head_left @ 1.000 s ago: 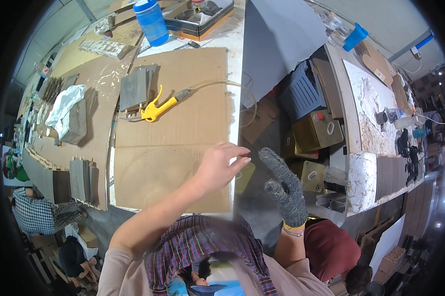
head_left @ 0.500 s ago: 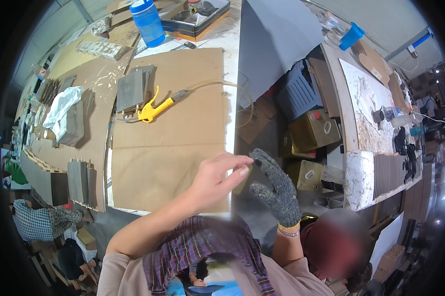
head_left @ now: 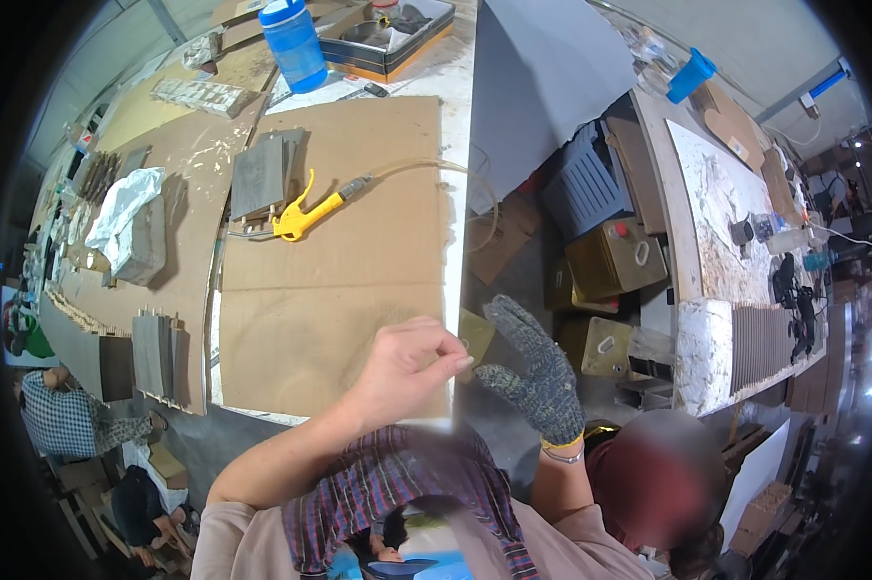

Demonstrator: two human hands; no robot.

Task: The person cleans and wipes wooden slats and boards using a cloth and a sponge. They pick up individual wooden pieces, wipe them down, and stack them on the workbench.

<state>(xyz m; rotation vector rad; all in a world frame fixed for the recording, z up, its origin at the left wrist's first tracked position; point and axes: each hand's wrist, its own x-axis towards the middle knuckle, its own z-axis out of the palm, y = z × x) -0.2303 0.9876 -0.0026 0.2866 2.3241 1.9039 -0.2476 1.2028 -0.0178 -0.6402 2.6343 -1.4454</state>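
Observation:
My left hand is bare and held over the near right part of the cardboard sheet. Its thumb and forefinger are pinched together; whatever lies between them is too small to make out. My right hand wears a dark grey knitted glove with a yellow cuff edge. Its fingers and thumb are apart, and nothing is in it. A small gap separates the pinched fingertips from the gloved thumb. On the cardboard farther off lies a yellow air blow gun with a hose, beside a stack of grey flat pieces.
A blue water bottle and a black-and-orange tray box stand at the far end. To the left are a white-cloth-topped block and more grey pieces. Metal cans sit below, right. A person in a red top is close on the right.
My left hand has drawn back down and left from the gloved forefinger, and its fingers have closed into a pinch. The gloved hand has shifted slightly left.

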